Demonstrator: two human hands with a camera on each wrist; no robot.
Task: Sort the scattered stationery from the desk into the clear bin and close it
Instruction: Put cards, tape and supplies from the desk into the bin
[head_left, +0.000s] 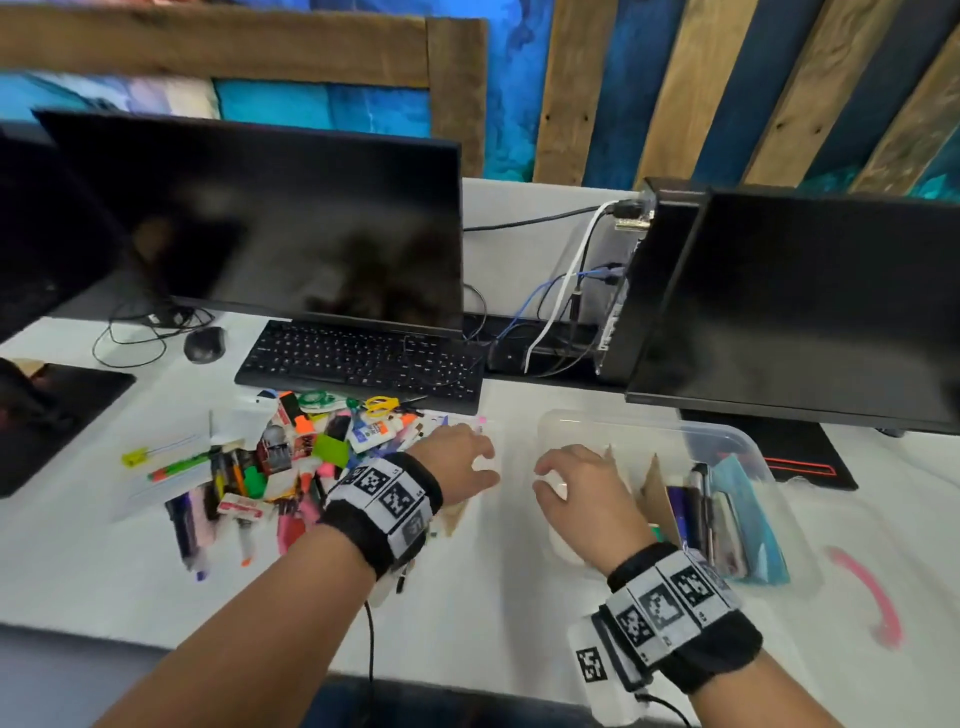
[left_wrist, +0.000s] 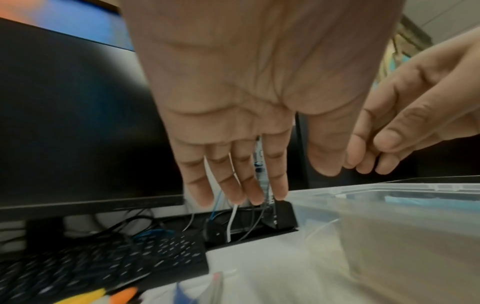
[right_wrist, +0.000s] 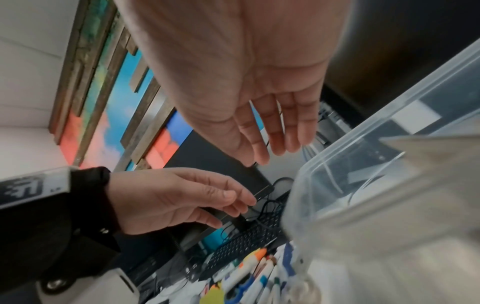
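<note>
Left of the clear bin (head_left: 727, 434), your pile of stationery (head_left: 291, 457) is still spread over the white tabletop (head_left: 467, 613): markers, pens, a glue bottle, yellow-handled scissors, sticky notes and some white paper, all heaped just in front of the black keyboard (head_left: 358, 358). A mouse (head_left: 204, 344) sits farther left of the bin, past the keyboard, and a dark monitor (head_left: 270, 223) stands behind both.

Your left hand (head_left: 457, 462) hovers between the pile and the bin, palm down, fingers straight and loose, holding nothing. Your right hand (head_left: 576, 493) is right next to it, over the bin's left end, also relaxed with fingers extended and nothing in it.

As for the bin itself, it sits lidless on the tabletop with brown cardboard dividers (head_left: 655, 486) standing in it; the right-hand section already has some pens and a teal pouch (head_left: 748, 519). Right of the bin there's a pink mark (head_left: 872, 597) on the tabletop, and a second dark monitor (head_left: 810, 306) behind it.
</note>
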